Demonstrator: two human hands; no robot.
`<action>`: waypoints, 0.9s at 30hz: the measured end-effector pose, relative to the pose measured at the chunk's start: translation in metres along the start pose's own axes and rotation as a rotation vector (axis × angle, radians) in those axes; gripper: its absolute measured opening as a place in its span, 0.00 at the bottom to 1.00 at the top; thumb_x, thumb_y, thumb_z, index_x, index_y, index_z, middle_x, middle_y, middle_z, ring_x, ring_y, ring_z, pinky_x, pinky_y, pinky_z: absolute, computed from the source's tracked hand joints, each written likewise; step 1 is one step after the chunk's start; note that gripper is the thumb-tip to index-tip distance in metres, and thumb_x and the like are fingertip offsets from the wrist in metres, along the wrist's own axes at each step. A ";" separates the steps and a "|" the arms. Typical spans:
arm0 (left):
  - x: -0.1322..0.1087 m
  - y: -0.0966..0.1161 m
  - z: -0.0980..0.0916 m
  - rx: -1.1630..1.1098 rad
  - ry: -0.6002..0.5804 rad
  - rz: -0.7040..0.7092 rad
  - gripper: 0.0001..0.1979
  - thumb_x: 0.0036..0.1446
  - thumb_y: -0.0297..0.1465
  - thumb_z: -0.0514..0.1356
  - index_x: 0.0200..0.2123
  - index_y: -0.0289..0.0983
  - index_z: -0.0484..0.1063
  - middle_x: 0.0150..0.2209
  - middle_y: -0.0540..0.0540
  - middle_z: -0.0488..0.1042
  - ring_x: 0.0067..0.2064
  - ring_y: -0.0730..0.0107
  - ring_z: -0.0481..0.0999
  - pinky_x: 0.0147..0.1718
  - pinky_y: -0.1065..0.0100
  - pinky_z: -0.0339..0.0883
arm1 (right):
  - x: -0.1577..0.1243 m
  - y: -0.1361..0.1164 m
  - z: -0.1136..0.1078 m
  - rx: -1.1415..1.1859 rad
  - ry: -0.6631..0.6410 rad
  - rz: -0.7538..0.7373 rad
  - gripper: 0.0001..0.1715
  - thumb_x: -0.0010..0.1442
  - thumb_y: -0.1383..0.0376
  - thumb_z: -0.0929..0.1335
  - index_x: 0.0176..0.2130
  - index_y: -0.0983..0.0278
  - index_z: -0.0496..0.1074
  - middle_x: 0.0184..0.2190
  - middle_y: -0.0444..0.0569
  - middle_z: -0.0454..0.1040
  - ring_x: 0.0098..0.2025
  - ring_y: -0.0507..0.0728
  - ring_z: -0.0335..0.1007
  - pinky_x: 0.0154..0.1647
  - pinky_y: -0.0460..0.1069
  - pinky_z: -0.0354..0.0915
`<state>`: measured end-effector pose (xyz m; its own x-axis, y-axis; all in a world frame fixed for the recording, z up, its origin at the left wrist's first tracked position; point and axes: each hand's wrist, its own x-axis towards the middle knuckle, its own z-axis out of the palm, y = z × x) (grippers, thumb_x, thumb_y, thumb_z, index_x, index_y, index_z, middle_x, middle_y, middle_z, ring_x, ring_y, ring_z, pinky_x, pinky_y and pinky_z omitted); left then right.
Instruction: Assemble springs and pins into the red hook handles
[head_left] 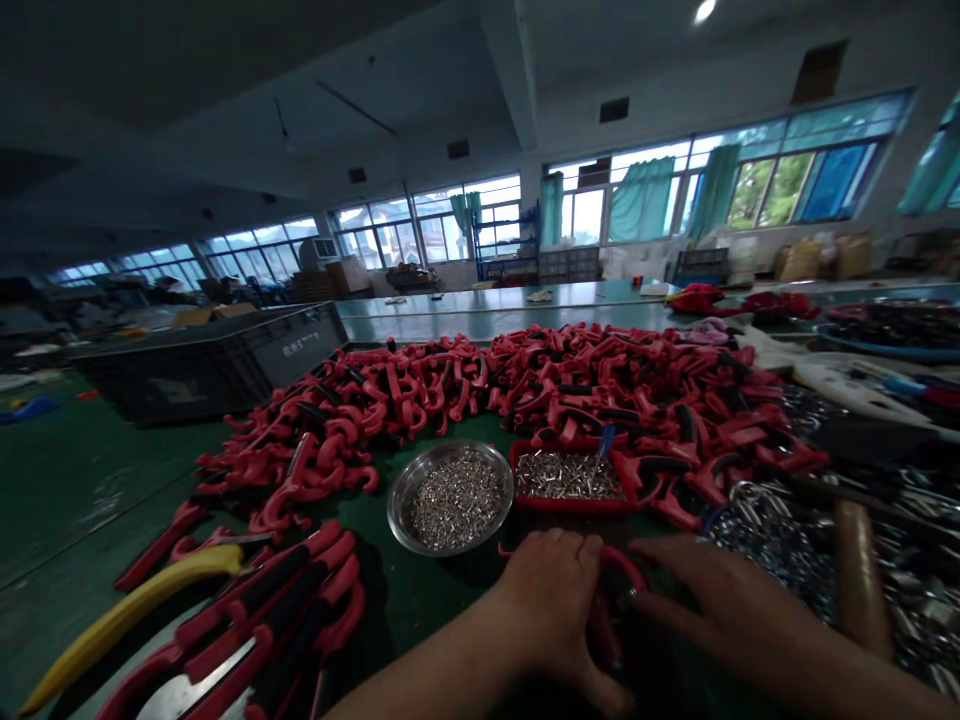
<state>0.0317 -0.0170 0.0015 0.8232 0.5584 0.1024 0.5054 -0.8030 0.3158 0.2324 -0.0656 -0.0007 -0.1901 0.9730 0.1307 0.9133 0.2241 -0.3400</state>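
Observation:
My left hand (551,600) curls around a red plastic tool handle (609,610), which is partly hidden by my fingers and in shadow. My right hand (720,600) reaches in from the right, its fingertips at a small metal part (626,598) on that handle. Just beyond my hands sit a steel bowl of tiny metal tubes (450,497) and a red tray of metal pins (568,478). A large heap of red-and-black handles (525,390) spreads behind them.
Red-and-black-handled cutters (262,620) and a yellow handle (127,620) lie at lower left on the green-topped table (420,600). Loose metal parts (780,550) and a wooden handle (859,580) lie right. A dark crate (210,360) stands beyond the heap.

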 end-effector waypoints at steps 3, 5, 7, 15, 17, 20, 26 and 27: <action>0.004 -0.008 -0.004 0.030 -0.016 0.035 0.49 0.24 0.50 0.67 0.52 0.34 0.62 0.48 0.35 0.67 0.45 0.46 0.67 0.44 0.53 0.60 | 0.033 0.005 -0.016 -0.134 0.005 -0.012 0.20 0.60 0.58 0.60 0.49 0.64 0.68 0.45 0.52 0.72 0.46 0.59 0.67 0.47 0.53 0.63; 0.004 -0.015 -0.016 0.030 -0.034 0.032 0.42 0.30 0.53 0.63 0.50 0.39 0.65 0.46 0.40 0.69 0.44 0.51 0.68 0.42 0.59 0.63 | 0.058 0.004 -0.022 -0.184 -0.007 -0.005 0.16 0.62 0.64 0.58 0.45 0.63 0.69 0.43 0.50 0.73 0.45 0.57 0.68 0.46 0.51 0.62; 0.010 -0.025 -0.030 0.090 -0.041 -0.095 0.30 0.43 0.53 0.58 0.47 0.43 0.68 0.44 0.44 0.71 0.43 0.56 0.70 0.40 0.63 0.64 | 0.085 0.001 -0.020 -0.211 -0.051 0.009 0.13 0.62 0.65 0.59 0.42 0.62 0.71 0.42 0.49 0.73 0.44 0.56 0.68 0.46 0.53 0.62; 0.071 -0.077 -0.042 0.302 -0.145 -0.490 0.13 0.58 0.35 0.55 0.43 0.35 0.67 0.43 0.44 0.69 0.42 0.65 0.70 0.41 0.58 0.65 | 0.144 -0.014 0.009 -0.262 -0.230 0.078 0.12 0.59 0.62 0.65 0.41 0.66 0.68 0.40 0.49 0.70 0.38 0.55 0.68 0.38 0.54 0.66; 0.078 -0.080 -0.037 0.299 -0.159 -0.486 0.13 0.58 0.35 0.54 0.44 0.35 0.66 0.45 0.44 0.68 0.43 0.65 0.70 0.42 0.57 0.65 | 0.142 -0.009 0.011 -0.238 -0.207 0.067 0.11 0.60 0.62 0.65 0.41 0.66 0.68 0.40 0.49 0.70 0.39 0.55 0.68 0.39 0.54 0.66; 0.077 -0.081 -0.033 0.263 -0.145 -0.465 0.13 0.58 0.36 0.54 0.44 0.35 0.67 0.45 0.44 0.68 0.44 0.65 0.69 0.43 0.56 0.64 | 0.134 0.005 0.008 -0.173 -0.145 0.036 0.10 0.60 0.61 0.64 0.39 0.66 0.69 0.39 0.48 0.71 0.40 0.55 0.68 0.41 0.55 0.65; 0.069 -0.093 -0.039 0.156 -0.038 -0.482 0.11 0.55 0.39 0.55 0.37 0.41 0.71 0.39 0.48 0.73 0.41 0.64 0.72 0.37 0.64 0.65 | 0.124 0.022 -0.001 0.004 -0.033 -0.016 0.09 0.60 0.63 0.64 0.36 0.66 0.69 0.34 0.45 0.72 0.37 0.54 0.69 0.39 0.53 0.65; 0.069 -0.095 -0.040 0.142 -0.019 -0.488 0.10 0.54 0.40 0.55 0.36 0.42 0.71 0.38 0.49 0.74 0.40 0.64 0.72 0.36 0.66 0.64 | 0.122 0.021 -0.003 0.029 -0.028 -0.022 0.07 0.60 0.64 0.64 0.35 0.67 0.69 0.33 0.45 0.72 0.36 0.53 0.69 0.38 0.52 0.66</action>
<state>0.0302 0.1066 0.0162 0.4866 0.8726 -0.0425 0.8612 -0.4709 0.1913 0.2299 0.0574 0.0105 -0.2204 0.9690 0.1119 0.8979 0.2464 -0.3647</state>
